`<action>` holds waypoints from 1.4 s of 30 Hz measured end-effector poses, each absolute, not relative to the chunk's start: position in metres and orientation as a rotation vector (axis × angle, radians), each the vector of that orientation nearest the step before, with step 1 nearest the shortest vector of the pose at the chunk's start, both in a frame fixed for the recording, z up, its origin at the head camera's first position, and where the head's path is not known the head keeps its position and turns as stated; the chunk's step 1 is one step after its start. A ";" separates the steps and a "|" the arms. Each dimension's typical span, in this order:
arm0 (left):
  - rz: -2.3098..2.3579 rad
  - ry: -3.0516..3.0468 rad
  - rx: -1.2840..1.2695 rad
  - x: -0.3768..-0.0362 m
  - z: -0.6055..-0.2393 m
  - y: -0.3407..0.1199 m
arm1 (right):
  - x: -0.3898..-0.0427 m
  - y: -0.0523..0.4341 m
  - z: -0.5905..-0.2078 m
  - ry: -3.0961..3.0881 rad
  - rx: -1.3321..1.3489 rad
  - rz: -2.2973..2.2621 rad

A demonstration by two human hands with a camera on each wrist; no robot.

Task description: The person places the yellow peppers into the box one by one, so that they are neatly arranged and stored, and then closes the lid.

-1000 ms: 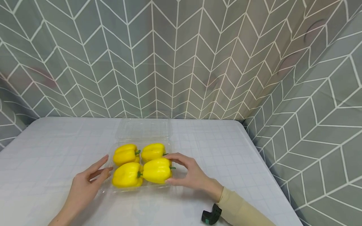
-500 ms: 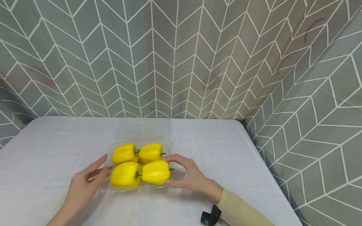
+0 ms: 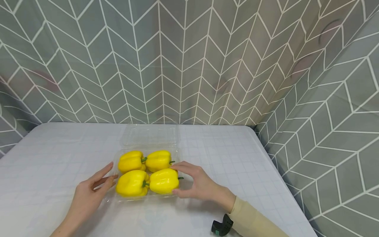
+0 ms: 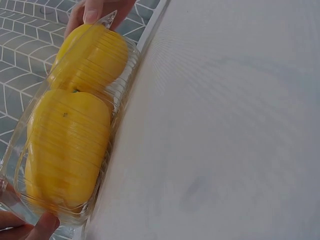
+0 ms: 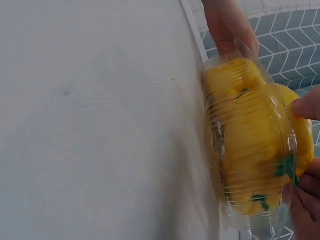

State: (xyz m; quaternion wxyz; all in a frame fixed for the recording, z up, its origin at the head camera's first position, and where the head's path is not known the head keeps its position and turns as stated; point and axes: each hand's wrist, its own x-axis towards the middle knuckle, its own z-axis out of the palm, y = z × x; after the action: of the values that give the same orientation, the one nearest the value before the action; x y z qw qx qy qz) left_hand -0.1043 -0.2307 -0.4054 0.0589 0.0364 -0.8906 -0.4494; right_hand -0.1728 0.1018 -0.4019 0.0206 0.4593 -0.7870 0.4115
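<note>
My right hand (image 3: 201, 181) pinches the front right yellow bell pepper (image 3: 163, 180) between thumb and fingers, low in a clear plastic clamshell container (image 3: 160, 197). Its green stem points right. Beside it lies the front left bell pepper (image 3: 131, 183). Behind them are the back left bell pepper (image 3: 130, 161) and the back right bell pepper (image 3: 158, 160). The container's left end is touched by my left hand (image 3: 90, 194), its fingers slightly bent. In the left wrist view its thumb (image 4: 44, 227) rests against the end wall. Right fingers (image 5: 306, 106) meet the pepper in the right wrist view.
The container's lid (image 3: 149, 135) stands open towards the back of the white-covered table (image 3: 237, 158). A black strap-like item (image 3: 222, 225) is near the right sleeve. A grey curtain (image 3: 171, 65) with a white chevron pattern hangs behind and to the right.
The front right pepper sits slightly lower, with my right hand still on it. The back right pepper has shifted a little to the left. My left hand stays at the container's end.
</note>
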 end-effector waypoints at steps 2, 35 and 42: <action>-1.359 -2.697 0.109 -0.104 -0.405 -0.231 | -0.172 0.101 -0.401 -2.448 1.424 1.256; -1.420 -2.683 0.060 -0.102 -0.406 -0.225 | -0.159 0.104 -0.404 -2.437 1.166 1.304; -1.417 -2.684 0.023 -0.101 -0.407 -0.223 | -0.157 0.109 -0.404 -2.397 1.177 1.297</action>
State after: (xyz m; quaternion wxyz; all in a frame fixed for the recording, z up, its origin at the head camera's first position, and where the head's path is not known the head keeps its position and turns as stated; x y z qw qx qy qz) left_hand -0.1012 -0.2232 -0.4074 0.0534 0.0077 -0.8830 -0.4662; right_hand -0.1565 0.1093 -0.4044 0.0863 0.3951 -0.8044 0.4352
